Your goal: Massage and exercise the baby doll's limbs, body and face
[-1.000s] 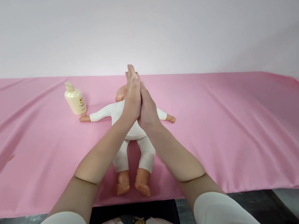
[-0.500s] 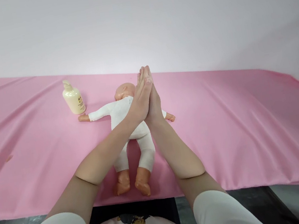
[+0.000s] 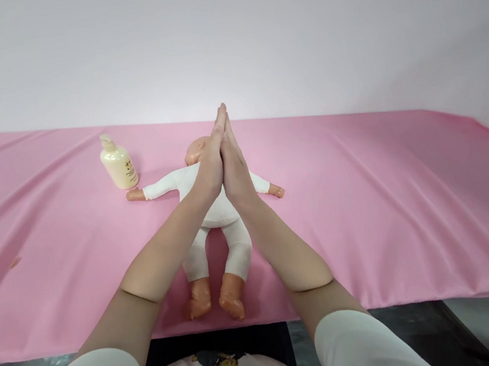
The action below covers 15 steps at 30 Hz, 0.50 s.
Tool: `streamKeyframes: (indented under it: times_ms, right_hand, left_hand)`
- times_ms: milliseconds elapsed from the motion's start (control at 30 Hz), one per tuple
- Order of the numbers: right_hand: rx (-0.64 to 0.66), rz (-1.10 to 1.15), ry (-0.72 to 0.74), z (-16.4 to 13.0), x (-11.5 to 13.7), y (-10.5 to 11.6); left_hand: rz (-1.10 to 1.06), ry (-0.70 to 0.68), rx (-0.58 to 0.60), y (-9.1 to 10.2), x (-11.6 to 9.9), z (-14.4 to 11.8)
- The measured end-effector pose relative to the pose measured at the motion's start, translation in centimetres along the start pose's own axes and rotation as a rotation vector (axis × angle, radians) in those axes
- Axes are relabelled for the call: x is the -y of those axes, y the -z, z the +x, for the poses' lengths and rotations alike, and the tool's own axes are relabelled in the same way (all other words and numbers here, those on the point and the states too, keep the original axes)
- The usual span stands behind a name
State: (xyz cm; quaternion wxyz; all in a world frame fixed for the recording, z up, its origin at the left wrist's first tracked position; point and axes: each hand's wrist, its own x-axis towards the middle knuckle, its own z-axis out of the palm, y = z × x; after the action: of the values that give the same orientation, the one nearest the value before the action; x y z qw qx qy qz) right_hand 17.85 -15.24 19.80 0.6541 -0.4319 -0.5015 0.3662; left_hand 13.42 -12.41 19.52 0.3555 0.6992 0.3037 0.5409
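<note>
1. My left hand point(image 3: 209, 167) and right hand point(image 3: 233, 169) are pressed flat palm to palm, fingers straight and together, tips pointing away from me. Neither has a hold of anything; the only contact is hand on hand.
2. They hang in the air above the doll point(image 3: 208, 205), not touching it. From the head camera they cover part of its chest and face, so I can't tell how far above it they sit.
3. The doll lies on its back on the pink sheet point(image 3: 393, 194), near the near edge, roughly mid-length. Head points at the far edge, bare feet at me, arms spread out sideways. It wears a white suit; the hands, feet and head are bare plastic.
4. My guess on the layout: flat on its back with limbs spread leaves the whole front open to both palms, and feet-towards-me keeps it inside easy reach.
5. The cream pump bottle point(image 3: 118, 164) stands upright just past the doll's outstretched hand on my left, close by but apart, towards the far edge. It looks parked there to be within my left arm's reach and clear of the doll.
6. Flat palms joined like this, with a pump bottle alongside, would fit spreading or warming something between them. No product shows on my skin, so that stays a guess.
7. Beyond the far edge is a pale plain surface point(image 3: 246, 31). The sheet shows long creases running lengthwise.
</note>
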Motion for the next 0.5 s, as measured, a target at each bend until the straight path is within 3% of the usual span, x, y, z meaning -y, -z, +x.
streamKeyframes:
  times_ms: [133,367,500]
  right_hand:
    - [0.046,-0.022,0.038,-0.2,0.1,-0.1]
    - [0.055,-0.022,0.142,-0.8,1.1,-0.2]
    - [0.083,-0.023,0.2,-0.9,1.4,-0.1]
  left_hand:
    - [-0.147,0.148,0.087,1.3,-0.3,0.1]
    - [-0.168,-0.025,0.104,1.1,-1.6,-0.3]
    - [-0.154,-0.035,0.085,1.0,-1.8,-0.2]
